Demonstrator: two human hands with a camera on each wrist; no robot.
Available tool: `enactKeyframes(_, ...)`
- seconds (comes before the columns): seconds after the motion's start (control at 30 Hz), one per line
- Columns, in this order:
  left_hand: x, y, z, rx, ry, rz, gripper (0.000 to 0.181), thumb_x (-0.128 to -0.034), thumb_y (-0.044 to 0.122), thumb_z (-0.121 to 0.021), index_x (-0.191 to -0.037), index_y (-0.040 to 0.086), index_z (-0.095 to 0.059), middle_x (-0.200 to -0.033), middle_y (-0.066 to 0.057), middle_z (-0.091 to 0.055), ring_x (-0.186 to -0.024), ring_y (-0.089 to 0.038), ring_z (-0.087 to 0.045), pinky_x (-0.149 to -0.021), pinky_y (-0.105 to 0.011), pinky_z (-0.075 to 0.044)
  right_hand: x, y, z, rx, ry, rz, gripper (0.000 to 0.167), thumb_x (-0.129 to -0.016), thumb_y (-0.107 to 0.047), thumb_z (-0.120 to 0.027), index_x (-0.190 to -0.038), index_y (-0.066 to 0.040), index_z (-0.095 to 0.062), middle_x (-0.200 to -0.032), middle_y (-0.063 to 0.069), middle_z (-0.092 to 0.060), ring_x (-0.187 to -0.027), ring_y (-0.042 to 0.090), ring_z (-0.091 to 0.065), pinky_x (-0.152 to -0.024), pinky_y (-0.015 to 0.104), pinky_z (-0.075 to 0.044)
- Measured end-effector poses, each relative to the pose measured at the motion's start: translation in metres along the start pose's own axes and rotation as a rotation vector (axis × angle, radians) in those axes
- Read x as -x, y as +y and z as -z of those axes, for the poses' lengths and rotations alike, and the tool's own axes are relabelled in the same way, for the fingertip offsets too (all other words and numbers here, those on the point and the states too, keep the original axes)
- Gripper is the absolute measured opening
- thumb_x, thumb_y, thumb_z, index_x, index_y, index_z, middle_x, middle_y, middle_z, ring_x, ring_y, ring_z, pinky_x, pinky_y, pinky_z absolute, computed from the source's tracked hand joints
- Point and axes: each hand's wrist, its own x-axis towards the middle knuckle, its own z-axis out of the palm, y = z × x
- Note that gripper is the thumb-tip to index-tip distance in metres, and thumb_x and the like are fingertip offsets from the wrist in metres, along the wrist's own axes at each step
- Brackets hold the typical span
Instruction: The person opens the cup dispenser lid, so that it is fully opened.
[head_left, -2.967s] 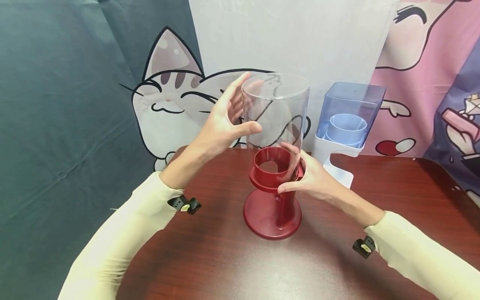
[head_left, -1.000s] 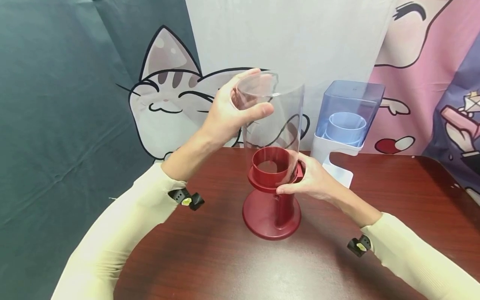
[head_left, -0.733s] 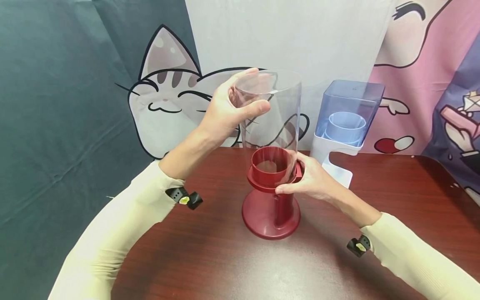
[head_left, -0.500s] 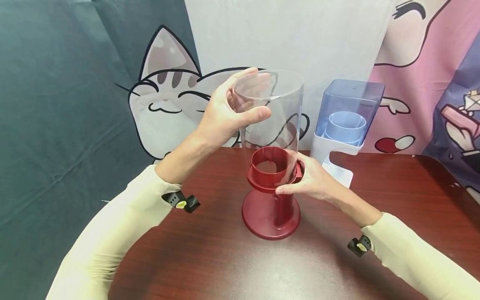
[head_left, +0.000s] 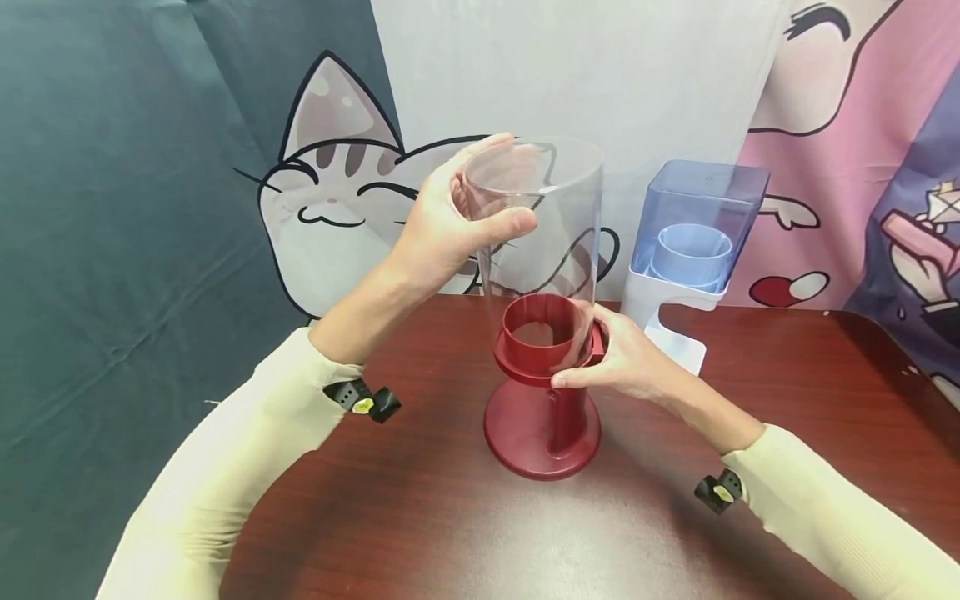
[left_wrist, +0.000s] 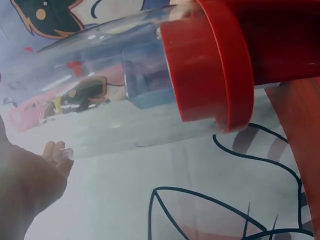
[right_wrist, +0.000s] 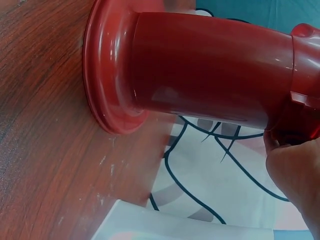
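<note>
A clear open-topped cylinder (head_left: 551, 242) stands upright around the red cup-like collar (head_left: 536, 358) of a red stand (head_left: 517, 429) on the table. Near its upper rim my left hand (head_left: 442, 221) grips the cylinder, thumb in front and fingers behind. My right hand (head_left: 630, 354) holds the collar from the right, fingers curled behind it. The left wrist view shows the cylinder (left_wrist: 100, 100) fitted to the red collar (left_wrist: 200, 70), with my left hand (left_wrist: 35, 185) at the far end. In the right wrist view my right hand (right_wrist: 297, 172) is against the red stand (right_wrist: 210, 70).
Behind and right of the red stand is a white dispenser (head_left: 675, 293) with a blue see-through box top (head_left: 708, 187). The brown table (head_left: 795, 375) ends at a printed cloth backdrop (head_left: 315, 233); a dark green cloth (head_left: 112, 208) hangs at the left.
Since the oldest frame my left hand has moved in against the cylinder and taken hold of it. The cylinder's top has shifted slightly left. My right hand has stayed nearly in place.
</note>
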Motion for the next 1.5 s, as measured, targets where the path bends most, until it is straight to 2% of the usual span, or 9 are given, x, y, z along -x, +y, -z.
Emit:
enactKeyframes(0.1, 0.002, 0.003, -0.001, -0.025, -0.008, -0.013, 0.084, -0.0854, 0.002, -0.082, -0.159, 0.002, -0.041, -0.149, -0.010, -0.062, -0.132, -0.023, -0.063, -0.116, -0.033, -0.046, 0.000, 0.001, 0.000, 0.003, -0.001, 0.012, 0.086, -0.077, -0.020, -0.096, -0.151, -0.014, -0.053, -0.130, 0.004, -0.071, -0.113, 0.023, -0.069, -0.090, 0.035, -0.063)
enactKeyframes(0.17, 0.002, 0.003, -0.001, -0.036, -0.008, 0.000, 0.084, -0.0857, 0.006, -0.083, -0.159, 0.003, -0.042, -0.149, -0.010, -0.062, -0.128, -0.024, -0.065, -0.111, -0.034, -0.050, 0.001, 0.001, -0.001, 0.004, -0.005, 0.008, 0.086, -0.077, -0.021, -0.096, -0.151, -0.013, -0.053, -0.131, 0.004, -0.070, -0.114, 0.023, -0.068, -0.090, 0.035, -0.063)
enactKeyframes(0.3, -0.004, 0.000, 0.003, -0.006, 0.001, 0.026, 0.082, -0.0876, 0.012, -0.081, -0.159, 0.002, -0.042, -0.146, -0.014, -0.064, -0.126, -0.028, -0.066, -0.106, -0.038, -0.054, 0.001, 0.001, -0.001, 0.003, -0.004, -0.015, 0.090, -0.076, -0.022, -0.096, -0.153, -0.012, -0.050, -0.132, 0.007, -0.069, -0.114, 0.025, -0.069, -0.088, 0.036, -0.063)
enactKeyframes(0.47, -0.009, -0.004, 0.008, 0.028, 0.024, 0.046, 0.077, -0.0897, 0.007, -0.074, -0.159, 0.000, -0.041, -0.144, -0.017, -0.064, -0.132, -0.026, -0.064, -0.109, -0.036, -0.052, 0.000, -0.001, 0.000, 0.011, 0.003, -0.025, 0.095, -0.076, -0.022, -0.097, -0.156, -0.010, -0.047, -0.135, 0.009, -0.069, -0.115, 0.026, -0.069, -0.090, 0.034, -0.063)
enactKeyframes(0.8, -0.002, 0.009, -0.002, -0.049, -0.012, -0.011, 0.085, -0.0851, 0.008, -0.084, -0.159, 0.004, -0.042, -0.148, -0.007, -0.063, -0.129, -0.025, -0.065, -0.112, -0.036, -0.050, 0.001, 0.000, 0.001, -0.009, -0.001, 0.006, 0.086, -0.077, -0.018, -0.096, -0.151, -0.012, -0.052, -0.131, 0.009, -0.070, -0.112, 0.024, -0.069, -0.089, 0.034, -0.063)
enactKeyframes(1.0, -0.006, 0.020, 0.000, -0.020, 0.043, -0.036, 0.079, -0.0855, 0.006, -0.079, -0.157, 0.003, -0.045, -0.141, -0.011, -0.066, -0.126, -0.029, -0.065, -0.107, -0.037, -0.053, 0.000, 0.000, 0.000, -0.011, -0.006, 0.012, 0.087, -0.077, -0.019, -0.096, -0.152, -0.013, -0.053, -0.130, 0.005, -0.070, -0.114, 0.024, -0.068, -0.090, 0.035, -0.063)
enactKeyframes(1.27, -0.009, 0.042, 0.026, 0.127, 0.139, -0.167, 0.085, -0.0764, 0.016, -0.090, -0.149, -0.004, -0.050, -0.136, -0.021, -0.066, -0.130, -0.031, -0.064, -0.111, -0.035, -0.049, 0.000, 0.000, 0.000, 0.008, -0.003, 0.002, 0.086, -0.077, -0.021, -0.095, -0.151, -0.013, -0.052, -0.131, 0.004, -0.068, -0.115, 0.026, -0.064, -0.087, 0.036, -0.064)
enactKeyframes(1.37, -0.007, 0.049, 0.041, 0.177, 0.178, -0.218, 0.080, -0.0791, 0.010, -0.089, -0.147, -0.006, -0.050, -0.134, -0.025, -0.065, -0.130, -0.033, -0.064, -0.106, -0.031, -0.052, -0.001, 0.000, 0.000, -0.012, -0.006, 0.004, 0.088, -0.078, -0.019, -0.095, -0.154, -0.012, -0.050, -0.134, 0.004, -0.067, -0.118, 0.027, -0.063, -0.088, 0.037, -0.063)
enactKeyframes(1.5, 0.001, 0.051, 0.063, 0.146, 0.236, -0.248, 0.065, -0.0870, 0.000, -0.075, -0.147, -0.007, -0.050, -0.136, -0.026, -0.064, -0.130, -0.034, -0.064, -0.110, -0.033, -0.051, -0.001, -0.001, -0.001, -0.019, -0.007, 0.000, 0.088, -0.078, -0.018, -0.094, -0.153, -0.012, -0.050, -0.135, 0.004, -0.067, -0.117, 0.027, -0.064, -0.088, 0.037, -0.063)
